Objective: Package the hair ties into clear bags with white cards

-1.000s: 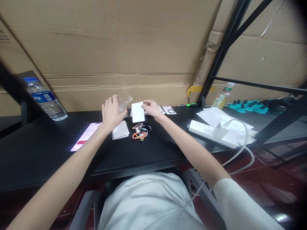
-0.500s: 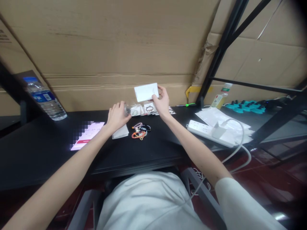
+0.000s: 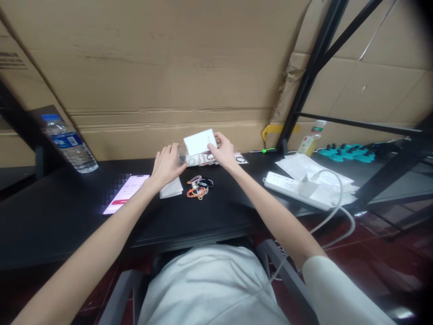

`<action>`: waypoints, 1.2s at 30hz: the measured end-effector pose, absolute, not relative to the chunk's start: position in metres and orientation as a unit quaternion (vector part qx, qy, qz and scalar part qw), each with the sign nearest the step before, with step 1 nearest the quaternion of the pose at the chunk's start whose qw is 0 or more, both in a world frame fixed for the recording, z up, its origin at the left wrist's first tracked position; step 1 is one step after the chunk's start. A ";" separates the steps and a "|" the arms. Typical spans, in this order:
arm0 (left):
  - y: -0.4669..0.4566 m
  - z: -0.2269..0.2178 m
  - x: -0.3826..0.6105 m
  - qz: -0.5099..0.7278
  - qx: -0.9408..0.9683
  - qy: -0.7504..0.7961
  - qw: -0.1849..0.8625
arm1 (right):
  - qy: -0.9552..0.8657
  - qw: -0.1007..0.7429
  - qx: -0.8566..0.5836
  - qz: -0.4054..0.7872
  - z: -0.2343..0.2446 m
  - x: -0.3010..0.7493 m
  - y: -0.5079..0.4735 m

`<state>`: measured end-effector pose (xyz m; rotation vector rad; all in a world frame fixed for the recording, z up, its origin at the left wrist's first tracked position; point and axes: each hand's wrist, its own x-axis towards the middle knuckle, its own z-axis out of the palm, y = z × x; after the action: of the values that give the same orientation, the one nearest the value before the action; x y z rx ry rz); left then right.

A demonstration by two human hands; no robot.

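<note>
My right hand (image 3: pixel 223 150) pinches a white card (image 3: pixel 199 142) by its right edge, thumb on the near face. The card is tilted above a row of small clear packets holding dark loops (image 3: pixel 241 159), and partly covers them. Close to the card's left side, my left hand (image 3: pixel 167 163) is closed on a clear plastic bag (image 3: pixel 181 155), its fingers curled over it. Below that hand lies a stack of white cards (image 3: pixel 171 188), partly hidden by the wrist. A small heap of coloured cord loops (image 3: pixel 199 188), orange, pink and black, rests on the black table.
A lit phone (image 3: pixel 126 194) and a water bottle (image 3: pixel 71 144) are on the left. A green-tipped tool (image 3: pixel 267 150) lies at the back. On the right are a white power strip (image 3: pixel 294 189) with a cable, plastic bags (image 3: pixel 304 164), a drink bottle (image 3: pixel 311 139) and teal objects (image 3: pixel 347 151).
My right hand has brought the white card down and left, closer to the left hand and the plastic bag. The left hand has barely moved.
</note>
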<state>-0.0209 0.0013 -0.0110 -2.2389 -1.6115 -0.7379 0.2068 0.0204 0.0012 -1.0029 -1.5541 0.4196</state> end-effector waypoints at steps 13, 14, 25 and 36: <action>0.002 -0.008 -0.023 -0.251 -0.789 -0.542 0.141 | -0.763 0.435 -0.447 0.170 -0.008 0.218 0.032; 0.003 -0.008 -0.024 -0.252 -0.789 -0.543 0.141 | -0.762 0.431 -0.450 0.174 -0.008 0.219 0.033; 0.002 -0.009 -0.023 -0.260 -0.808 -0.508 0.148 | -0.760 0.363 -0.505 0.186 -0.006 0.227 0.037; -0.002 -0.006 -0.022 -0.255 -0.819 -0.496 0.139 | -0.779 0.373 -0.451 0.224 -0.011 0.227 0.040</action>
<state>-0.0222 -0.0016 -0.0058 -2.3664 -1.4329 -0.7375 0.2268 0.0401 -0.0114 -1.1555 -1.9954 0.5741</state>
